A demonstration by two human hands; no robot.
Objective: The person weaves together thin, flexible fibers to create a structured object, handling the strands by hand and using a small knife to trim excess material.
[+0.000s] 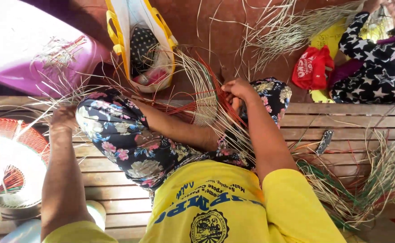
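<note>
Fingers of the right hand (236,88) are pinching red and straw-coloured strips at the edge of a half-woven mat piece (205,107), which is resting across the person's lap between the knees. That weave is forming a tight, pale checked patch, with long stiff strands fanning loose from it in red and natural tan. The left hand (63,118) is reaching well apart to the side, closing around a spray of thin dry straw strips (49,96). Floral-print trousers (130,139) are covering the bent legs. Below them the slatted wooden surface (341,119) is carrying a folding knife (325,141) and a heap of green, red and tan strips (364,184). A yellow-handled bag (139,40) is standing on the floor beyond.
</note>
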